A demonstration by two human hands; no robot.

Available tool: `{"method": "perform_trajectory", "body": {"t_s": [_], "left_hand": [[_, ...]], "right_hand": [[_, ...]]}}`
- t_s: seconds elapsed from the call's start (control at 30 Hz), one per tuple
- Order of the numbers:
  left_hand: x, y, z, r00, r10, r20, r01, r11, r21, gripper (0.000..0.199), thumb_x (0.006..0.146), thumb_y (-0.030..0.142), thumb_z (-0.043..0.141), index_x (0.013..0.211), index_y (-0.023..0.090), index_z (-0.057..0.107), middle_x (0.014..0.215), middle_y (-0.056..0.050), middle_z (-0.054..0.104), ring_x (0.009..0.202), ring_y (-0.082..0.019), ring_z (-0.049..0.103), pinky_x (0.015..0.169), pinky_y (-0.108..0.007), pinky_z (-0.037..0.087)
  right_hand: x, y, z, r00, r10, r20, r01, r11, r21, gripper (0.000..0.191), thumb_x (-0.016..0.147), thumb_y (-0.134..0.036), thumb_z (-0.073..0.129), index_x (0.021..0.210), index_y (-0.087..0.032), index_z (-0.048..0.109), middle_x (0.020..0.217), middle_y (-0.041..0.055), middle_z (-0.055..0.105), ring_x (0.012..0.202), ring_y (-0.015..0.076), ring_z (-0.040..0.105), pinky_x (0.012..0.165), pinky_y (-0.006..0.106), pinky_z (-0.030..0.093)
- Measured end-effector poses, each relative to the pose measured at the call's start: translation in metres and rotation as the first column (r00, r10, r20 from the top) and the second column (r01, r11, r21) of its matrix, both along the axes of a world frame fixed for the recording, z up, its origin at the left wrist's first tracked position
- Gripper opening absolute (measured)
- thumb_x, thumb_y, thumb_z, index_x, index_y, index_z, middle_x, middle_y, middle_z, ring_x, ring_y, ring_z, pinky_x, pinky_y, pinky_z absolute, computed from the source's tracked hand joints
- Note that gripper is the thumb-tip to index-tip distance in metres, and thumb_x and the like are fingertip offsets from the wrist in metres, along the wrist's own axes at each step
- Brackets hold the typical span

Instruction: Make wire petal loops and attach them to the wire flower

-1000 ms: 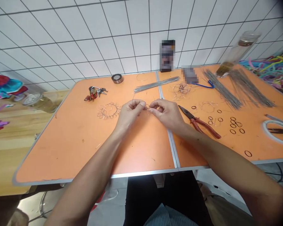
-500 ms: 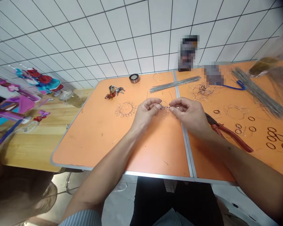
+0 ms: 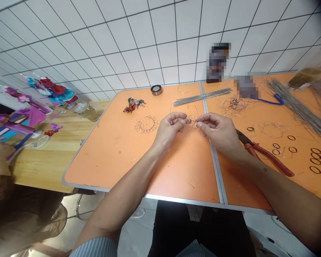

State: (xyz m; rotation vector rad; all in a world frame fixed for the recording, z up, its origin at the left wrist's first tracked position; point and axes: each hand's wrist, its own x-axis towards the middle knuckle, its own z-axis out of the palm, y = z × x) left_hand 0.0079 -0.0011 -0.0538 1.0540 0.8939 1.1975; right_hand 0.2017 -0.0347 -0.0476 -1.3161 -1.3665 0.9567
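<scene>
Thin looped wire [image 3: 192, 120] is stretched between my two hands, above the middle of the orange table. My left hand [image 3: 171, 128] pinches its left end between thumb and forefinger. My right hand [image 3: 219, 130] pinches the right side in the same way, just left of the pliers. Loose wire ends stick up above the fingers. Partly under my right forearm lie the pliers [image 3: 273, 159] with red handles. A flower-like ring of wire loops [image 3: 146, 124] rests on the table left of my left hand.
Behind my hands lies a bundle of straight wires [image 3: 202, 97]. A tape roll [image 3: 156, 90] and keys [image 3: 133, 104] are at the back left. Small dark rings [image 3: 291, 138] and a wire tangle [image 3: 235, 103] lie right. Another person [image 3: 24, 210] sits at the left wooden table [image 3: 53, 167].
The whole view has shifted slightly, so things appear a little farther right. My fingers still pinch the wire, and its loops between them sit at a slightly different angle.
</scene>
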Motion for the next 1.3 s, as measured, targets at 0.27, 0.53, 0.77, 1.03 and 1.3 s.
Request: {"method": "perform_trajectory", "body": {"t_s": [0.27, 0.53, 0.77, 1.03, 1.3], "left_hand": [[0.0002, -0.0009, 0.0001, 0.998, -0.028, -0.049, 0.028, 1.000, -0.004, 0.020, 0.077, 0.031, 0.091, 0.087, 0.017, 0.080, 0.083, -0.005, 0.079, 0.063, -0.008, 0.050, 0.066, -0.026, 0.042], [0.0009, -0.0007, -0.0007, 0.998, -0.030, -0.048, 0.030, 1.000, -0.006, 0.024, 0.073, 0.032, 0.095, 0.085, 0.018, 0.080, 0.083, -0.004, 0.077, 0.063, -0.008, 0.050, 0.064, -0.026, 0.042], [-0.0023, -0.0006, 0.0014, 0.999, 0.000, -0.042, 0.002, 0.999, 0.038, 0.026, 0.079, 0.034, 0.095, 0.083, 0.019, 0.075, 0.081, -0.002, 0.077, 0.062, -0.009, 0.050, 0.062, -0.026, 0.042], [-0.0037, 0.0013, 0.0002, 1.000, -0.016, -0.019, 0.017, 0.999, 0.042, 0.029, 0.079, 0.037, 0.095, 0.087, 0.020, 0.073, 0.084, -0.003, 0.078, 0.061, -0.008, 0.050, 0.062, -0.026, 0.040], [-0.0028, -0.0033, 0.0055, 0.997, -0.056, -0.059, 0.058, 0.998, 0.033, 0.034, 0.080, 0.043, 0.097, 0.087, 0.017, 0.076, 0.081, -0.003, 0.076, 0.062, -0.007, 0.049, 0.063, -0.025, 0.039]], "right_hand": [[-0.0005, 0.0005, 0.0009, 0.999, 0.004, -0.048, -0.005, 1.000, -0.022, 0.021, 0.086, -0.035, 0.082, 0.098, -0.018, 0.077, 0.085, 0.0043, 0.071, 0.068, 0.0109, 0.059, 0.060, 0.024, 0.051], [-0.0001, -0.0001, 0.0013, 0.999, 0.031, -0.038, -0.032, 0.999, -0.014, 0.021, 0.087, -0.036, 0.083, 0.096, -0.019, 0.076, 0.083, 0.0037, 0.070, 0.067, 0.0108, 0.059, 0.060, 0.024, 0.052], [-0.0005, 0.0007, 0.0025, 0.999, 0.026, -0.046, -0.028, 0.999, -0.027, 0.023, 0.084, -0.033, 0.084, 0.102, -0.019, 0.079, 0.086, 0.0045, 0.070, 0.068, 0.0109, 0.060, 0.056, 0.023, 0.046], [-0.0005, -0.0018, 0.0046, 0.998, 0.012, -0.065, -0.013, 1.000, -0.013, 0.020, 0.087, -0.034, 0.083, 0.098, -0.019, 0.079, 0.085, 0.0043, 0.072, 0.070, 0.0114, 0.062, 0.062, 0.025, 0.051], [0.0014, -0.0004, 0.0012, 0.997, -0.004, 0.075, -0.003, 0.995, 0.096, 0.015, 0.090, -0.032, 0.077, 0.097, -0.019, 0.080, 0.094, 0.0053, 0.077, 0.084, 0.0150, 0.069, 0.078, 0.029, 0.052]]}}
